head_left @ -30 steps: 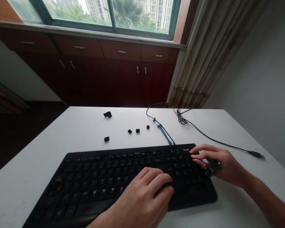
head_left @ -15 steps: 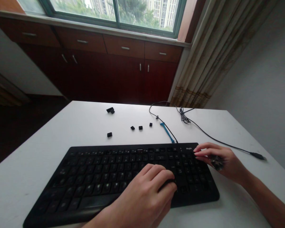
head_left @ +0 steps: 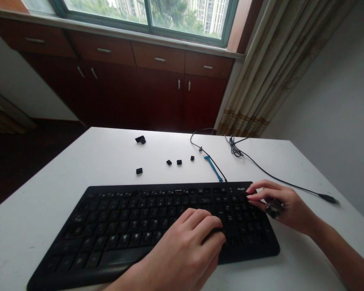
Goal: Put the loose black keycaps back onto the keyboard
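Note:
A black computer keyboard (head_left: 124, 255) lies on the white table. My left hand (head_left: 191, 240) rests over its right-middle part, fingers curled and close together; a dark gap shows between finger and thumb, and what they hold, if anything, is hidden. Over the keyboard's top right corner, my right hand (head_left: 279, 204) is closed around a tool with a shiny, dark, rounded end (head_left: 274, 208). Its fingertips are near the number pad, and the tool's tip is hidden. Several loose black keycaps (head_left: 179, 162) lie behind the keyboard, one standing apart nearer the left (head_left: 139, 171).
A blue plastic tool (head_left: 213, 168) lies behind the keyboard beside its cable (head_left: 269, 175), which is partly coiled and ends in a plug (head_left: 328, 198) at the right. More black pieces (head_left: 140, 140) lie near the far edge. Beyond the table stand red-brown cabinets (head_left: 133, 97).
My right hand has shifted very slightly, and the rounded end of the tool in it has tilted a little leftward. My left hand stays in place. The view has moved slightly.

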Demonstrator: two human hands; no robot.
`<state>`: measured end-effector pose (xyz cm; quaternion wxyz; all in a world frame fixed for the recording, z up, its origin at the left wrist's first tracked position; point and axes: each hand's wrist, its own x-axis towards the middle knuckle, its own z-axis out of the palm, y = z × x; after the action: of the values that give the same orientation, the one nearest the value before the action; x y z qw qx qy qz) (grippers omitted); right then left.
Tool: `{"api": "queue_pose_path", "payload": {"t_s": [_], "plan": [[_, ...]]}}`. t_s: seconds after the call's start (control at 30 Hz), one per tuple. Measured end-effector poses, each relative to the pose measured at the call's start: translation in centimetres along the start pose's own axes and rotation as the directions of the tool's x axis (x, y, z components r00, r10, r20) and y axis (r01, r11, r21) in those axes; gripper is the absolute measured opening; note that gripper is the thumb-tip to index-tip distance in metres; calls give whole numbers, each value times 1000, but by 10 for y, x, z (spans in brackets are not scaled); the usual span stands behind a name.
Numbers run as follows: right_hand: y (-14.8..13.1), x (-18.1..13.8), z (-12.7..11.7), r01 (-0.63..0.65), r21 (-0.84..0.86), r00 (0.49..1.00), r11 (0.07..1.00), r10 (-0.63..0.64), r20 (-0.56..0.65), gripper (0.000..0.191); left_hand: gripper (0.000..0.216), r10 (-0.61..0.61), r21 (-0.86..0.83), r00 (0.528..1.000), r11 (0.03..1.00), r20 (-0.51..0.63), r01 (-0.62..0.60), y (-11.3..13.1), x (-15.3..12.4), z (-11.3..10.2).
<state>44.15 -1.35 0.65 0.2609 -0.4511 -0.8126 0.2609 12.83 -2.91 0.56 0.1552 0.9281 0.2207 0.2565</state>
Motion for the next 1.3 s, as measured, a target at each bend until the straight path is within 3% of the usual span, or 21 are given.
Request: {"api": "queue_pose_path", "payload": {"t_s": [0.13,0.23,0.33,0.4,0.47,0.53,0.6,0.67,0.73,0.87,1.0,1.07,1.2,1.3], "plan": [[0,-5,-4,-6,62,992,998,13,-125,24,16,-17,7,1000,1000,18,17,2,-1,0],[-2,-5,-4,22,239,953,971,52,-299,24,17,-22,1,1000,1000,19,22,3,-1,0],[-12,3,-1,-2,416,921,910,164,-355,25,18,-27,-3,999,1000,25,27,3,-1,0],[-25,13,1,-4,567,897,824,254,-362,20,18,-28,-4,999,1000,29,28,2,-2,0],[-39,25,2,54,722,879,690,310,-362,26,18,-21,-6,999,1000,31,22,2,-2,1],[-54,39,0,107,821,873,560,342,-347,17,17,-15,-9,999,1000,30,15,1,-2,1],[-64,51,-2,95,874,866,477,394,-309,44,18,-13,-7,1000,1000,22,13,1,-1,0],[-69,61,-1,56,899,854,435,446,-269,57,19,-20,0,1000,1000,12,20,1,0,-1],[-69,67,3,26,888,838,460,473,-270,55,19,-28,8,1000,1000,0,28,2,1,-1],[-64,69,10,-18,828,808,560,495,-318,25,20,-3,7,1000,1000,-15,3,1,0,0],[-68,67,6,-56,908,872,415,463,-157,51,20,16,12,1000,1000,-25,-15,-1,0,3],[-71,66,5,-47,920,883,389,448,-144,57,21,9,14,999,1000,-30,-9,-1,0,3],[-70,62,10,36,864,834,502,461,-302,40,21,2,6,999,1000,-49,-2,1,0,2],[-68,60,11,-72,834,843,546,481,-242,42,23,9,21,997,1000,-70,-7,3,-1,2]]}}
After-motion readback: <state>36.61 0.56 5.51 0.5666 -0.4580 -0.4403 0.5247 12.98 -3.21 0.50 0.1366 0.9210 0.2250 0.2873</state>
